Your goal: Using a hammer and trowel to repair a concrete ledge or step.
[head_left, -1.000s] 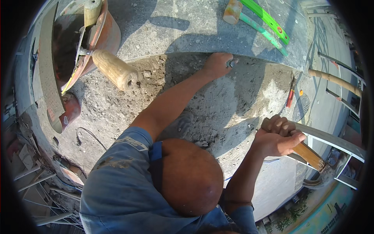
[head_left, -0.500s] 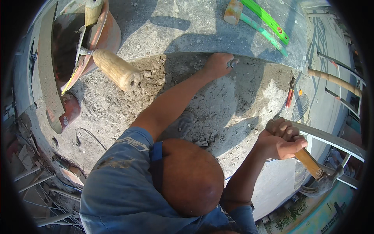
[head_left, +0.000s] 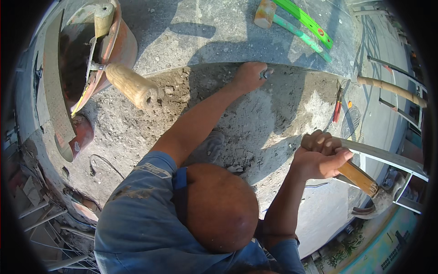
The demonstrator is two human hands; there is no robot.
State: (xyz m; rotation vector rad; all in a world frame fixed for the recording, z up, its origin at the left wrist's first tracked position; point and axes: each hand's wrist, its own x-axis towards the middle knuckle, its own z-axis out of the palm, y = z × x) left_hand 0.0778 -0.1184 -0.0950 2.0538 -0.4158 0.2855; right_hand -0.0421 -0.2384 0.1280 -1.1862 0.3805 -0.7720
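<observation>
Rough, half-shaded ground (head_left: 127, 119). Right hand (head_left: 321, 155): gripping hammer (head_left: 362, 182), tipped farther outward than before; no blow landing, I judge. Left hand (head_left: 248, 76): closed round grey-ended tool (head_left: 263, 74) beside slab (head_left: 232, 48).

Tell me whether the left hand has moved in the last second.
No: against the grey slab, the left hand shows no clear shift; the whole view slid slightly.

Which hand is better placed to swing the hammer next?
Probably the right hand: it grips the hammer by its wooden handle, while the left hand is closed around a grey thing at the slab's edge.
</observation>
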